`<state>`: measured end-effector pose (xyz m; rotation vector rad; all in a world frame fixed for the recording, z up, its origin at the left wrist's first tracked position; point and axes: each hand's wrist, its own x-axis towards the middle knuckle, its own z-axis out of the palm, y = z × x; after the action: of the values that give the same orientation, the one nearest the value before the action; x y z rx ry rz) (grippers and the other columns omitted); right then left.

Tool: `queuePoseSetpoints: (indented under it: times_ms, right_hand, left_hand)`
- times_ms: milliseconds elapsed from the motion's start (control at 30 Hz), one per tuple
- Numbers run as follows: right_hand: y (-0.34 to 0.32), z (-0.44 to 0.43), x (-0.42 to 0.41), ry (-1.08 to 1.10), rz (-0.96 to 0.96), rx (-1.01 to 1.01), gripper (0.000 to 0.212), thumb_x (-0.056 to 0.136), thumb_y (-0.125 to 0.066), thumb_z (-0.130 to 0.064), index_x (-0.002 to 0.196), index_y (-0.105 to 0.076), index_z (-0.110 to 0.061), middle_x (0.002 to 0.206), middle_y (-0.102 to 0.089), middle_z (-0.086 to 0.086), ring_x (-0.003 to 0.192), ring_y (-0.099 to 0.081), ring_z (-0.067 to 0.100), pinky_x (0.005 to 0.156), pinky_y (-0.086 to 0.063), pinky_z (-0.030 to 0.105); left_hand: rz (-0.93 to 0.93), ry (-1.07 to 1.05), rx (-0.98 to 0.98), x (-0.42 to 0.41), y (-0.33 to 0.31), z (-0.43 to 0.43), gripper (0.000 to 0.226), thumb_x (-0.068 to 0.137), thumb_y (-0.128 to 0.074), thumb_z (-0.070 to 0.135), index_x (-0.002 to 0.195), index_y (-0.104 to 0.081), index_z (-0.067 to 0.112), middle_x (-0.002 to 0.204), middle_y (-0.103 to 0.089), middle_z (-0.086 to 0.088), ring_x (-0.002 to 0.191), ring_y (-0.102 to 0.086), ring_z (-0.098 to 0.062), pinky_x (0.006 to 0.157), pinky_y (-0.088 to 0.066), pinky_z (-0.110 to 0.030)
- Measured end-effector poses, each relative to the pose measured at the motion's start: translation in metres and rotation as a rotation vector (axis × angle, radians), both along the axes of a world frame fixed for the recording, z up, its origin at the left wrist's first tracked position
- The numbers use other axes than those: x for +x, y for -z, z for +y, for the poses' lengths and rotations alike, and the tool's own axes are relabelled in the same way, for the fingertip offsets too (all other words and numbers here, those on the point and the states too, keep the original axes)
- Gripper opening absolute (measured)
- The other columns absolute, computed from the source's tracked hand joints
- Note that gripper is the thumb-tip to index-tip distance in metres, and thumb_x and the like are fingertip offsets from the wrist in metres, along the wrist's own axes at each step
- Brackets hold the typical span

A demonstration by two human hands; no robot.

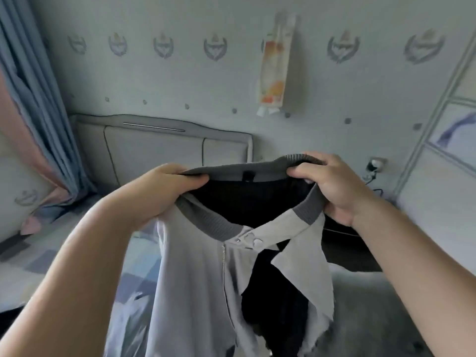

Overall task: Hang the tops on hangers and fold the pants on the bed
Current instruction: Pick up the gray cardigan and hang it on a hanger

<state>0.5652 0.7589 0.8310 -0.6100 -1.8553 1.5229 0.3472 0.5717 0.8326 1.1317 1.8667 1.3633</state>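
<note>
Left hand (159, 194) and right hand (337, 189) grip the jacket (195, 279) at its collar (231, 169)

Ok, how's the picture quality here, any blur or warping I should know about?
Head view: wide-angle warping bows the padded grey headboard and the pale crest-patterned wall; light is soft, bluish, no glare; the pale grey zip top with dark ribbed collar, left hand and right hand look sharp; lower corners smear.
</note>
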Motion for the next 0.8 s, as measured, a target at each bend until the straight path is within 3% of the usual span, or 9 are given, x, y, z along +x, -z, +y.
queuePoseSetpoints:
  times_ms: [100, 167, 267, 333, 400, 567, 667, 767, 800]
  right_hand:
    - [-0.009, 0.013, 0.083, 0.167, 0.064, 0.012, 0.015, 0.085, -0.065, -0.005, 0.093, -0.065, 0.008, 0.08, -0.052, 0.011, 0.076, -0.053, 0.022, 0.073, -0.04, 0.032]
    - [-0.017, 0.017, 0.134, 0.269, 0.085, 0.011, 0.004, 0.085, -0.065, -0.003, 0.081, -0.065, -0.001, 0.067, -0.053, 0.006, 0.065, -0.054, 0.015, 0.064, -0.042, 0.026]
    - [-0.029, 0.019, 0.205, 0.428, 0.117, 0.002, 0.014, 0.074, -0.069, -0.012, 0.084, -0.066, -0.002, 0.076, -0.051, 0.011, 0.076, -0.052, 0.024, 0.075, -0.04, 0.035]
    - [-0.037, 0.017, 0.247, 0.521, 0.142, 0.007, 0.004, 0.073, -0.069, -0.013, 0.075, -0.068, -0.011, 0.082, -0.052, 0.013, 0.082, -0.052, 0.026, 0.078, -0.04, 0.039]
    - [-0.041, 0.018, 0.287, 0.615, 0.176, 0.046, 0.02, 0.079, -0.069, -0.007, 0.066, -0.067, -0.021, 0.077, -0.059, 0.01, 0.078, -0.059, 0.024, 0.078, -0.044, 0.037]
    - [-0.05, 0.01, 0.368, 0.855, 0.214, 0.135, 0.008, 0.07, -0.071, -0.014, 0.069, -0.067, -0.021, 0.075, -0.064, 0.006, 0.077, -0.062, 0.024, 0.077, -0.047, 0.038]
    - [-0.054, 0.008, 0.41, 1.015, 0.241, 0.189, 0.008, 0.068, -0.072, -0.014, 0.068, -0.067, -0.02, 0.078, -0.06, 0.011, 0.078, -0.06, 0.025, 0.077, -0.048, 0.039]
    - [-0.063, 0.015, 0.449, 1.157, 0.241, 0.251, 0.009, 0.072, -0.072, -0.012, 0.068, -0.066, -0.019, 0.07, -0.059, 0.004, 0.069, -0.059, 0.018, 0.068, -0.048, 0.029]
    - [-0.067, 0.021, 0.462, 1.199, 0.247, 0.269, 0.011, 0.075, -0.072, -0.01, 0.07, -0.066, -0.017, 0.068, -0.059, 0.002, 0.066, -0.059, 0.015, 0.064, -0.048, 0.025]
  left_hand:
    - [-0.044, 0.19, 0.042, 0.061, -0.004, 0.046, 0.013, 0.082, -0.075, 0.037, 0.091, -0.081, 0.029, 0.094, -0.078, -0.007, 0.086, -0.076, -0.025, 0.079, -0.058, -0.038]
    - [-0.08, 0.296, 0.046, 0.105, -0.009, 0.079, 0.014, 0.085, -0.073, 0.032, 0.093, -0.081, 0.025, 0.097, -0.078, -0.01, 0.087, -0.076, -0.025, 0.077, -0.06, -0.035]
    - [-0.079, 0.408, 0.076, 0.167, -0.018, 0.123, 0.021, 0.094, -0.065, 0.027, 0.082, -0.081, 0.032, 0.085, -0.079, -0.003, 0.07, -0.075, -0.015, 0.054, -0.056, -0.021]
    - [-0.063, 0.493, 0.089, 0.206, -0.025, 0.148, 0.021, 0.095, -0.064, 0.03, 0.083, -0.081, 0.035, 0.086, -0.079, -0.001, 0.073, -0.076, -0.015, 0.058, -0.056, -0.023]
    - [-0.064, 0.573, 0.099, 0.243, -0.031, 0.17, 0.017, 0.095, -0.065, 0.031, 0.088, -0.081, 0.033, 0.093, -0.079, -0.004, 0.083, -0.076, -0.021, 0.072, -0.059, -0.032]
    - [-0.059, 0.826, 0.098, 0.332, -0.039, 0.213, 0.026, 0.087, -0.071, 0.032, 0.099, -0.078, 0.01, 0.099, -0.076, -0.017, 0.09, -0.074, -0.033, 0.079, -0.061, -0.044]
    - [-0.035, 1.025, 0.085, 0.38, -0.044, 0.239, 0.03, 0.076, -0.076, 0.03, 0.093, -0.078, 0.006, 0.094, -0.076, -0.018, 0.086, -0.075, -0.031, 0.068, -0.06, -0.033]
    - [0.036, 1.126, 0.124, 0.428, -0.051, 0.268, 0.013, 0.088, -0.073, 0.02, 0.08, -0.078, 0.011, 0.079, -0.076, -0.009, 0.073, -0.074, -0.02, 0.065, -0.056, -0.027]
    - [0.038, 1.148, 0.15, 0.445, -0.053, 0.279, 0.018, 0.091, -0.071, 0.018, 0.075, -0.077, 0.013, 0.073, -0.075, -0.005, 0.068, -0.073, -0.016, 0.062, -0.055, -0.024]
